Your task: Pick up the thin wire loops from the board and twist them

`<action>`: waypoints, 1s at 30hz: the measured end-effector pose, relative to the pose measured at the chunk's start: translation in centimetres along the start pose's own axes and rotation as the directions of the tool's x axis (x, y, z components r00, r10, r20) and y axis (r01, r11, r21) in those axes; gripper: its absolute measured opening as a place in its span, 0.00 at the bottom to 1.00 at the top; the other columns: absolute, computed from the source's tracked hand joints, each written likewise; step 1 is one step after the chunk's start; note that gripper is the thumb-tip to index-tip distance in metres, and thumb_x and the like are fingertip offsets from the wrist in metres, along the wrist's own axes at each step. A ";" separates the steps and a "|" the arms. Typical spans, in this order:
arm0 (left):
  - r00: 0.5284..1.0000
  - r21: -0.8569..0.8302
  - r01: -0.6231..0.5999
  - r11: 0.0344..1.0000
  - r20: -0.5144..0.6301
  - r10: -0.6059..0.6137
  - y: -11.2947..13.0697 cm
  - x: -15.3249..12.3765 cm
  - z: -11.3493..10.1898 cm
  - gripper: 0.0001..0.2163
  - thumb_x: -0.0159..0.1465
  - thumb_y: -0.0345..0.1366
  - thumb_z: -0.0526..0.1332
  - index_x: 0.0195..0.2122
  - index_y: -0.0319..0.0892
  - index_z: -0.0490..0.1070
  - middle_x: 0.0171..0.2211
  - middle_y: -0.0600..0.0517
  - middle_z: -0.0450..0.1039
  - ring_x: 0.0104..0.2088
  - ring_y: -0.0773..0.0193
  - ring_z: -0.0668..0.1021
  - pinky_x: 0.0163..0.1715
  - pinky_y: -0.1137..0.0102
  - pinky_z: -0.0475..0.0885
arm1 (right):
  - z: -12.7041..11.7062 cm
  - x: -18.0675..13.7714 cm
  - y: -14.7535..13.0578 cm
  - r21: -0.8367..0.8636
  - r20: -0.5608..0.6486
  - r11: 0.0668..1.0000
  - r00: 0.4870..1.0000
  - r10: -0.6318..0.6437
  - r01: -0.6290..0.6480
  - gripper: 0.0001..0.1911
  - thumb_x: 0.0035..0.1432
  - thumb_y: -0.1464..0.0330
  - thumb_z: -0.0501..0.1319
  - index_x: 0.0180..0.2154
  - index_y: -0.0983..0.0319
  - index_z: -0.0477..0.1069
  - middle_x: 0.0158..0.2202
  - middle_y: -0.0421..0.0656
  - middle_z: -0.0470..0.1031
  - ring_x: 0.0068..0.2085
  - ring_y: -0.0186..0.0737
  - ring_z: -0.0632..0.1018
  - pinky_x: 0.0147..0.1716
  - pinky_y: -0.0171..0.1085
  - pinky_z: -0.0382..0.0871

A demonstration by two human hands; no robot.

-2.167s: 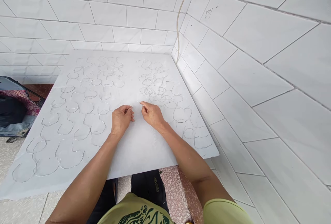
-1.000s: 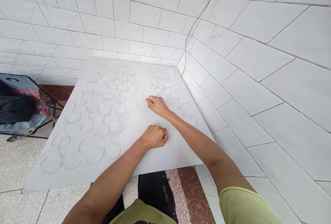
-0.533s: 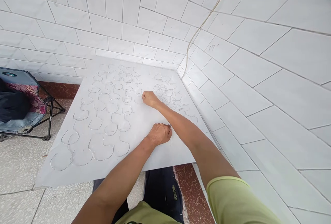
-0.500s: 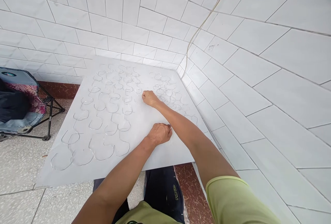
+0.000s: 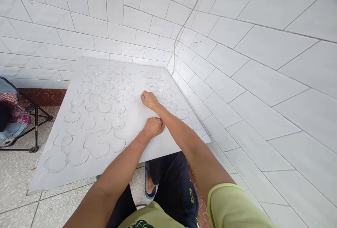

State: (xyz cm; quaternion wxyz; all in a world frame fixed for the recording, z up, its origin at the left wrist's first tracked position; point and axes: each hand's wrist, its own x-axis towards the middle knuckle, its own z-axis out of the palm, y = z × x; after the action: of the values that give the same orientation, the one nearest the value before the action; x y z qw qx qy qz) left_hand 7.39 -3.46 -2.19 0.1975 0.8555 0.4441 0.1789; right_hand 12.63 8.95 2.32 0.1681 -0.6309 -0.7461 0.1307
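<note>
Both hands are over the board, between two groups of wire. Your right hand [image 5: 148,100] is the farther one, its fingers drawn in narrow; whether they pinch a wire, cannot tell. Your left hand [image 5: 154,127] lies at about 6 o'clock from it, rolled into a fist, knuckles up, close against your right forearm; its inside is hidden, so cannot tell what, if anything, it grips.

Clock set on the board's middle, 12 straight away from you. Largest first.

White tiled wall [image 5: 263,80]: runs along your 12 and turns down your 3, corner at about 1.

Speckled floor [image 5: 15,177]: 7 to 9 o'clock, beyond the board's edge.

White board [image 5: 139,122]: fills the space before you, far edge near the 12 o'clock tiles.

Your dark trousers [image 5: 173,182]: 5 o'clock, partly under the near edge.

Folding chair [image 5: 13,129]: 9 o'clock, black legs, flowered panel, cut by the picture's side.

Cord [image 5: 188,18]: down the wall corner at 1 o'clock.

Blue sandal [image 5: 150,195]: on your foot, 5 o'clock, below the board.

Curved wires [image 5: 91,111]: loose rows, 7 round to 12 o'clock, some overlapping.

Tangled wires [image 5: 163,93]: 1 to 3 o'clock, closer-packed, just beside your right hand; single pieces too fine to count.
</note>
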 end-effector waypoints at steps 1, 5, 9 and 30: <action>1.000 0.003 -0.002 1.000 -0.010 0.002 0.0 0.0 -0.1 0.14 0.69 0.37 0.52 0.31 0.41 0.75 0.28 0.44 0.77 0.32 0.53 0.79 0.37 0.61 0.68 | -0.7 -1.3 0.8 0.013 -0.045 1.000 0.999 -0.004 0.005 0.11 0.72 0.65 0.51 0.41 0.61 0.69 0.35 0.46 0.75 0.31 0.40 0.71 0.30 0.37 0.60; 0.999 -0.004 -0.018 1.000 -0.049 0.018 0.0 0.1 -0.4 0.14 0.70 0.38 0.52 0.33 0.41 0.75 0.30 0.43 0.77 0.34 0.52 0.79 0.37 0.62 0.67 | -3.9 -7.7 5.0 0.084 -0.247 0.996 0.969 0.021 0.000 0.13 0.70 0.67 0.49 0.36 0.60 0.69 0.29 0.42 0.72 0.31 0.38 0.70 0.31 0.36 0.60; 0.997 -0.029 -0.032 0.999 -0.074 0.030 -0.3 0.2 -0.4 0.15 0.69 0.40 0.53 0.29 0.42 0.73 0.27 0.45 0.75 0.31 0.54 0.76 0.34 0.64 0.64 | -5.5 -14.9 9.1 0.018 -0.247 0.998 0.967 0.055 -0.052 0.14 0.69 0.68 0.48 0.35 0.60 0.70 0.29 0.42 0.72 0.30 0.39 0.69 0.31 0.36 0.60; 0.868 -0.226 0.235 0.945 -0.388 -0.308 -2.0 0.9 -0.6 0.17 0.67 0.42 0.54 0.22 0.45 0.54 0.18 0.55 0.59 0.20 0.65 0.58 0.26 0.67 0.51 | -1.3 -6.3 5.7 -0.071 -0.106 0.972 0.971 0.215 -0.224 0.11 0.68 0.64 0.55 0.41 0.64 0.71 0.42 0.53 0.77 0.41 0.48 0.77 0.37 0.41 0.66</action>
State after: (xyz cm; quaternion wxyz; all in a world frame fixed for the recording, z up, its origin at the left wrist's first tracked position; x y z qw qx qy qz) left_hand 6.24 -1.57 -2.58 0.1936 0.7056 0.5752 0.3657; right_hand 19.19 3.71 0.63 0.1627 -0.7216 -0.6673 0.0864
